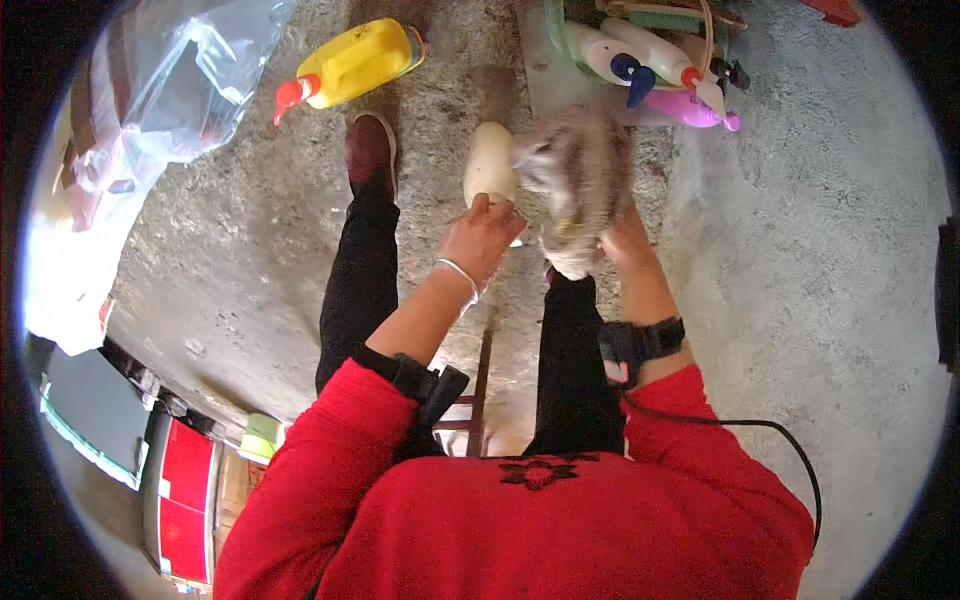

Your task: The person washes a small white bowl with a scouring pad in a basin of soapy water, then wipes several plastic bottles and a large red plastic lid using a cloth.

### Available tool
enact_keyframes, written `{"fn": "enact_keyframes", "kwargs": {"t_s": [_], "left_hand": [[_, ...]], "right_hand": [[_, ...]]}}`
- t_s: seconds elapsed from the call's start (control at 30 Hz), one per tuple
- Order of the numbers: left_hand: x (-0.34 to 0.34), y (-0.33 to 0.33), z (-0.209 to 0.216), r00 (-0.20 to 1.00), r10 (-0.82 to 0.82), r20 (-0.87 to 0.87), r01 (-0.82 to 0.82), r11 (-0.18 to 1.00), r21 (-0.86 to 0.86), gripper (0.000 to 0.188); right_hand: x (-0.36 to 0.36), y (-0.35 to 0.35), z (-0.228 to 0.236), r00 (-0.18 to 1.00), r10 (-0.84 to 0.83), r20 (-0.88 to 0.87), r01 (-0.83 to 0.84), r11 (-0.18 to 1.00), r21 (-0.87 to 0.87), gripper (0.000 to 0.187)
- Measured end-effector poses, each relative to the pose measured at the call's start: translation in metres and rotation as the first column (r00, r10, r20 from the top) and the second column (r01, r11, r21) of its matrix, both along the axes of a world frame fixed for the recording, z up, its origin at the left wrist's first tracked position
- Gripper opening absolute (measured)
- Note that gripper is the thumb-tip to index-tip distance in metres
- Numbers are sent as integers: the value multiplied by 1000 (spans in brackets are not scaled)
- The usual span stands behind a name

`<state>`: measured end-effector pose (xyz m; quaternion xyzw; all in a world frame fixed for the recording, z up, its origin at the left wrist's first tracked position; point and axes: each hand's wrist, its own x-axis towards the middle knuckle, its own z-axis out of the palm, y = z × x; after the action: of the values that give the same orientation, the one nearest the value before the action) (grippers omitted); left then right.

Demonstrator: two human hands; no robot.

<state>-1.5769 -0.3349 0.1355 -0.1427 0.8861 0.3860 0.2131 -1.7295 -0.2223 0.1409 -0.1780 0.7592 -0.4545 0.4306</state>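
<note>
My left hand (480, 240) is closed around the narrow end of a cream-white bottle (489, 165), whose rounded body points away from me. To its right, my right hand (624, 240) grips a greyish, dirty-looking cloth (588, 175) that is smeared by motion. The cloth hides most of the right fingers. Bottle and cloth are close side by side above the floor between my feet; whether they touch I cannot tell.
A yellow jug (365, 65) with a red spout lies beyond my left shoe (370, 155). At the far right, a green basket (556, 28) holds white bottles, with a pink bottle (685, 108) beside them. Clear plastic sheeting (190, 90) fills the left. A black cable (780, 428) trails from my right wrist.
</note>
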Motion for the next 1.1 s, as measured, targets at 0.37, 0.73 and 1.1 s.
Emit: {"fn": "enact_keyframes", "kwargs": {"t_s": [0.37,0.73,1.1], "left_hand": [[3,13,0,974,-168,-149,156,983,-93,14],[5,30,-15,985,12,-172,3,996,87,19],[7,-6,-29,777,621,-102,-605,782,154,29]], "right_hand": [[7,-106,-93,262,961,-90,-719,256,646,25],[46,-109,-84,276,959,-64,-929,284,238,30],[50,13,-81,918,330,-217,-287,935,209,38]]}}
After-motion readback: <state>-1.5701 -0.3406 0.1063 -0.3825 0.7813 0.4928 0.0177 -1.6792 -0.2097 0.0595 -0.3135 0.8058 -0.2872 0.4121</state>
